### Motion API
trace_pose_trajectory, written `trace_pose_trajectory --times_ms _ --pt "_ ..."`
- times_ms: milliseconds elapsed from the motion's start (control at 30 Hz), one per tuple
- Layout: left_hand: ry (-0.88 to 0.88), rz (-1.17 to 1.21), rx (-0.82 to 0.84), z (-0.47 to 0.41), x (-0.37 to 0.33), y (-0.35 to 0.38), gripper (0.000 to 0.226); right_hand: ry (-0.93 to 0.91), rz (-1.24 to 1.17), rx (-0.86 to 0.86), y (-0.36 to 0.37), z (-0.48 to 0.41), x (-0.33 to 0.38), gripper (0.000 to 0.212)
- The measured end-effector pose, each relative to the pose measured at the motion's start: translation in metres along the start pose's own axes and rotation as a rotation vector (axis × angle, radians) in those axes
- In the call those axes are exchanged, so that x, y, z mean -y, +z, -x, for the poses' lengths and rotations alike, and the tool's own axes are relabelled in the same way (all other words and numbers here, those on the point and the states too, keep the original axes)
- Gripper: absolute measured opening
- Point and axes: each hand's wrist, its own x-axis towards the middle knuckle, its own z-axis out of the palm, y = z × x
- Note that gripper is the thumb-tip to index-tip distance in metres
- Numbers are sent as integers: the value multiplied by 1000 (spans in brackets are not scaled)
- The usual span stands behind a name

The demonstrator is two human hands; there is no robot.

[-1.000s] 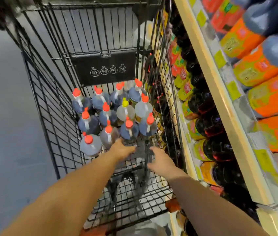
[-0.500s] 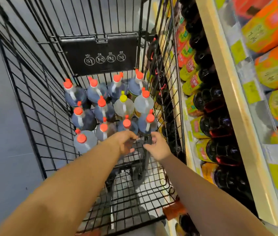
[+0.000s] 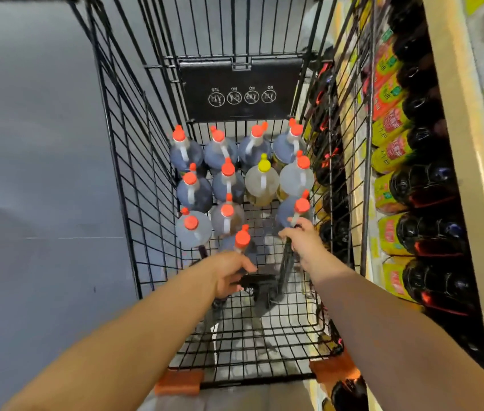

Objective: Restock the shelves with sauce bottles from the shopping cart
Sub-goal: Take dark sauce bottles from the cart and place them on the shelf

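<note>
The left hand (image 3: 228,275) has its grip closed around the neck of a dark sauce bottle (image 3: 242,238), just under the orange cap. This bottle stands at the near end of the group, a little apart from the rows behind it, and its cap leans slightly to the right. The right hand (image 3: 304,240) is closed around the white handle of a second bottle (image 3: 302,205), which stands at the right side of the shopping cart (image 3: 122,173), close to the wire wall. The fingers curl around the handle from the near side, and the orange cap shows just above them. Both grips are therefore full, with one bottle in each.

Between the two held bottles there is a gap where the wire bottom of the cart is visible. Directly behind and to the left stand the other sauce bottles (image 3: 228,185), packed in rows and touching each other, most of them dark with orange caps. One pale bottle with a yellow cap (image 3: 263,179) stands in the second row from the back, just behind the gap. A black plate with round symbols (image 3: 240,90) hangs on the far wall of the cart.

The right wire wall of the cart stands between the hands and the shelf (image 3: 454,143). Dark bottles with yellow and red labels (image 3: 424,188) already fill that shelf in a tight line. On the left of the cart is a grey floor (image 3: 27,173). Orange corner pieces (image 3: 180,381) sit on the near edge of the cart.
</note>
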Motion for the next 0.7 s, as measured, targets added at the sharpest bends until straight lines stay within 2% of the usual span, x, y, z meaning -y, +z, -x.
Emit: trace_pose_trajectory --times_ms 100,367,467,533,700 --pt "6 12 -22 9 6 -6 22 58 -37 -41 2 8 -3 36" --pt "130 -194 -50 55 4 -23 13 -20 -160 -153 23 81 -1 14" --pt "231 -349 -47 69 3 -32 2 -64 -218 -212 35 115 -9 33" --pt "322 -421 -47 78 4 -41 3 -92 -256 -286 41 135 -13 42" --pt "505 -580 105 106 11 -73 23 -163 -359 -544 64 188 -13 37"
